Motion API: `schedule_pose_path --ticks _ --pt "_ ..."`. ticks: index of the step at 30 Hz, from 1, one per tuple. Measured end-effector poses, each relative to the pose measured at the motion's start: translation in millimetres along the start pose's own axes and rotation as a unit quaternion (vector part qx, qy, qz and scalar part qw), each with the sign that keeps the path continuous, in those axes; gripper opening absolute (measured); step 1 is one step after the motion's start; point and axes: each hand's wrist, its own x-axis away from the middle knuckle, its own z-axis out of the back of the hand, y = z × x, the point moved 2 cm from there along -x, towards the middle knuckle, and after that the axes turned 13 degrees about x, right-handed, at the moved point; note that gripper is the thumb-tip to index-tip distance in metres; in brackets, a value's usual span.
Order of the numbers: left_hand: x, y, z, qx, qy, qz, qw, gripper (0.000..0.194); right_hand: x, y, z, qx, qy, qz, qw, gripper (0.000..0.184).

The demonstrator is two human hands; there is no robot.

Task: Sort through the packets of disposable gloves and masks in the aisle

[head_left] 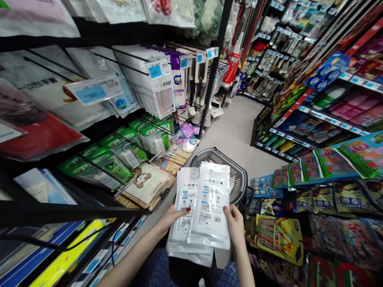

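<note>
Two side-by-side stacks of white mask packets are in front of me, low in the middle of the head view. My left hand (175,218) is closed on the left packets (181,223), its thumb lying across their face. The right mask packet (211,203) overlaps them and sits higher, with a barcode and blue print facing up. My right hand (235,221) grips its right edge, thumb on top and fingers hidden beneath. More packet edges show underneath. Just beyond them stands a grey shopping basket (241,179), partly covered by the packets.
Hooks at left carry white packets (161,85) and green power-strip packages (115,167). Below them lie clipboards (143,185). Snack bags (279,237) hang close on my right. A tiled aisle floor (235,123) runs between the shelves toward the back.
</note>
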Motion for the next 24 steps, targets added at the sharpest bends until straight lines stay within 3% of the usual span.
schedule_pose_path --ticks 3,5,7,9,11,13,15,18,21,24 --pt "2.0 -0.2 -4.0 -0.002 0.011 0.005 1.0 0.058 8.5 -19.4 32.8 0.015 0.027 0.017 0.999 0.03" --pt "2.9 -1.0 -7.8 -0.004 0.017 0.002 1.0 0.058 20.9 -45.9 50.0 0.072 0.049 0.071 0.994 0.025" --pt "3.1 -2.3 -11.9 -0.008 0.02 -0.005 1.0 0.058 35.4 -76.7 52.7 0.178 0.077 0.146 0.97 0.026" --pt "2.2 -3.5 -15.3 -0.015 0.018 -0.014 1.0 0.057 46.8 -100.6 34.7 0.292 0.064 0.203 0.932 0.025" --pt "0.5 -4.2 -16.9 -0.024 0.017 -0.028 0.999 0.056 51.4 -110.0 1.4 0.395 0.015 0.224 0.891 0.02" --pt "-1.4 -4.2 -16.1 -0.035 0.025 -0.045 0.998 0.055 50.4 -105.4 -35.2 0.477 -0.042 0.229 0.848 0.016" --pt "-2.6 -3.9 -13.4 -0.047 0.037 -0.059 0.996 0.051 46.9 -93.1 -62.7 0.5 -0.095 0.237 0.827 0.014" --pt "-2.9 -3.2 -9.0 -0.053 0.037 -0.068 0.996 0.048 40.3 -74.8 -73.4 0.427 -0.117 0.239 0.864 0.013" --pt "-2.4 -2.7 -6.3 -0.05 0.03 -0.065 0.996 0.047 33.4 -64.8 -56.8 0.355 -0.035 0.225 0.907 0.021" --pt "-2.6 -3.2 -4.7 -0.052 0.037 -0.054 0.997 0.044 29.0 -57.3 -38.1 0.393 0.052 0.153 0.905 0.045"
